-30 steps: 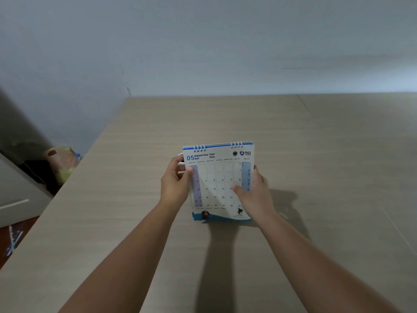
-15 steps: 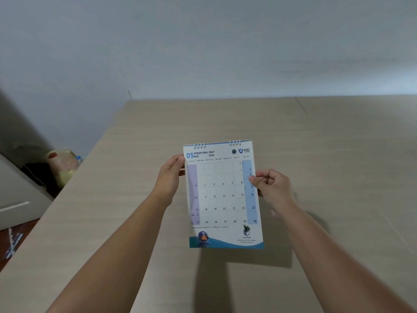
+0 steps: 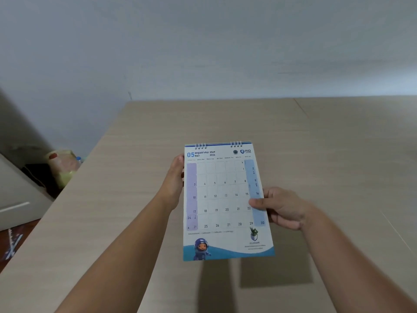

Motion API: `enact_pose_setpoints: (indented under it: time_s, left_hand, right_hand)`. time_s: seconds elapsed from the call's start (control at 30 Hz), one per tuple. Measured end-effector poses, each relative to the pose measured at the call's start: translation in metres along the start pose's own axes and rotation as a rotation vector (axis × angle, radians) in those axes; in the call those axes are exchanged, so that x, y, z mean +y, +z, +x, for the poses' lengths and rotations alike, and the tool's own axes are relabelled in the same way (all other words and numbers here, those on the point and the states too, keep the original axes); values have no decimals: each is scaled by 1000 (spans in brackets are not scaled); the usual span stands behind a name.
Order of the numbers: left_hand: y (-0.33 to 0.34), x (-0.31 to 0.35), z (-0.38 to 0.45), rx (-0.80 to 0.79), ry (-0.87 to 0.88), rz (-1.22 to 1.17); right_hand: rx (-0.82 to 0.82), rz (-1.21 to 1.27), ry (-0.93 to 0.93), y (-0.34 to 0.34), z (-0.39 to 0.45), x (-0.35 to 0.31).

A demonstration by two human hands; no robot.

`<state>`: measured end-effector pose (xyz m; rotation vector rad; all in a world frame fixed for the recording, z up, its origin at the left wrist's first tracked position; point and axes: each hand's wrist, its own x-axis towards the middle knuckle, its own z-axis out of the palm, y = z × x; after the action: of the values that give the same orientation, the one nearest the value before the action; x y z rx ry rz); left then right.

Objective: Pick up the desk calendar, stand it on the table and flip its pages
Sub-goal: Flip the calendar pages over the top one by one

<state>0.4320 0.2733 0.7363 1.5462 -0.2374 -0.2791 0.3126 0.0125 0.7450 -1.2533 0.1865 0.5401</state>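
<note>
Holding the desk calendar up in the air with both hands, the person has it lifted clear of the pale wood-grain surface, and its shadow falls on the boards below and a little to the right. The page faces the person and shows May 2026, numbered 05 at the top left, with a purple column down the left side of the grid and a blue one down the right. Two short runs of wire binding sit along the top edge, and a small cartoon figure in a blue helmet stands on the blue wave band at the bottom.

The left hand grips the calendar's left edge high up, near the header; most of its fingers are tucked behind the sheet, so it is closed on the edge but I cannot see how far they wrap. The right hand is clamped on the right edge lower down, thumb pressed flat across the blue column about level with the 22, fingers curled behind.

Off the surface's left edge, down by the wall, a yellowish plastic bag slumps on the floor with a bottle cap peeking out beside it, and part of a white cabinet shows at the far left
</note>
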Motion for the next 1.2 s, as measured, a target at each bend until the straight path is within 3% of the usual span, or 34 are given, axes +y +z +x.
enact_pose_setpoints:
  time_s: [0.23, 0.33, 0.43, 0.57, 0.63, 0.73, 0.8, 0.83, 1.0, 1.2]
  left_hand:
    - [-9, -19, 12, 121, -160, -69]
    - [-10, -32, 15, 212, -162, 119]
    - [-5, -23, 13, 180, -49, 90]
    - [-4, -17, 12, 147, -17, 95]
    - [-4, -18, 12, 147, -17, 105]
    - [-5, -16, 12, 144, -14, 101]
    - [-6, -18, 13, 145, -1, 101]
    - [-6, -19, 14, 145, 1, 109]
    - [-3, -17, 11, 156, -18, 121]
    - [0, -11, 11, 154, -61, 86]
  right_hand:
    - [10, 16, -309, 24, -13, -48]
    - [52, 32, -404, 42, -10, -90]
    - [136, 110, -428, 57, 5, -124]
    - [123, 236, -500, 55, 31, -153]
    - [210, 61, -523, 51, 44, -155]
    - [459, -721, -464, 36, 64, -138]
    - [435, -1084, -331, 26, 72, -120]
    - [428, -1120, -299, 22, 74, -111]
    - [484, -1005, -300, 7, 80, -86]
    - [588, -349, -211, -3, 79, -50]
